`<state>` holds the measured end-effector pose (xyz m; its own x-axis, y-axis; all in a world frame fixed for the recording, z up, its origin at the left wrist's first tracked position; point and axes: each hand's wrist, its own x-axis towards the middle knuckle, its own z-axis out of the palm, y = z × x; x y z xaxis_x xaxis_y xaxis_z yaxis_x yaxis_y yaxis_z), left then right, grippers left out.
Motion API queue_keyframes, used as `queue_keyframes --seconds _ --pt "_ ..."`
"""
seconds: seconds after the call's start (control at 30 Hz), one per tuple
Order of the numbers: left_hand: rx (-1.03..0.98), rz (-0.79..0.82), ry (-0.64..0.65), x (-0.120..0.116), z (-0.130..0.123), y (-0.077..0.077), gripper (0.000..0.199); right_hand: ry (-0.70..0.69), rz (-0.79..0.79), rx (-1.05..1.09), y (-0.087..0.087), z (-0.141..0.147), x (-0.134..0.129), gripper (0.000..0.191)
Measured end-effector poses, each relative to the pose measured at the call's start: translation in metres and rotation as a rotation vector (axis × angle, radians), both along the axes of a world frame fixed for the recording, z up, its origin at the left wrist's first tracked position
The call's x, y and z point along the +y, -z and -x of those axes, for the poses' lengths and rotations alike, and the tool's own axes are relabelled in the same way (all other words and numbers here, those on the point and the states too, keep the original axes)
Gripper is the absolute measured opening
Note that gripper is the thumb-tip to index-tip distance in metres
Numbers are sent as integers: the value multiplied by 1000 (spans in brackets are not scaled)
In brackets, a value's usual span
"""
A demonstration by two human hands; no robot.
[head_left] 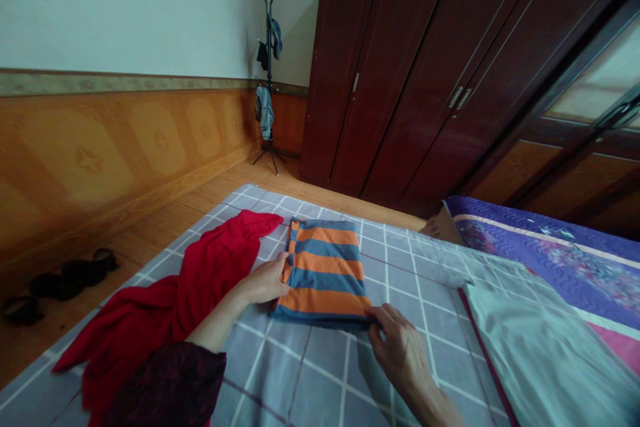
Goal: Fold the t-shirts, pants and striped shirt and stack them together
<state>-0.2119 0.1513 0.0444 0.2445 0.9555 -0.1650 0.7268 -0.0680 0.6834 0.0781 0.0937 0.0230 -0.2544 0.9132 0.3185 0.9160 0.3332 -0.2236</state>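
A folded shirt with orange and blue-grey stripes lies flat on the grey checked bedspread. My left hand grips its left edge, the thumb on top and the fingertips partly hidden. At the near right corner, my right hand pinches the cloth between thumb and fingers. Left of the shirt, a crumpled red garment stretches towards me, partly behind my left forearm and its dark sleeve.
A pale green cloth with a dark red edge lies at right. Beyond it is a purple floral mattress. Dark wardrobes and a coat stand stand behind. Black footwear rests on the floor. A foot shows past the bed.
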Motion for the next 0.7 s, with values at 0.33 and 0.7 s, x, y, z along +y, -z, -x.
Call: queue_keyframes --seconds 0.33,0.7 --pt "-10 -99 64 -36 -61 -10 45 65 -99 -13 -12 -101 -21 29" --pt "-44 -396 -349 20 -25 39 14 -488 -368 6 15 21 -46 23"
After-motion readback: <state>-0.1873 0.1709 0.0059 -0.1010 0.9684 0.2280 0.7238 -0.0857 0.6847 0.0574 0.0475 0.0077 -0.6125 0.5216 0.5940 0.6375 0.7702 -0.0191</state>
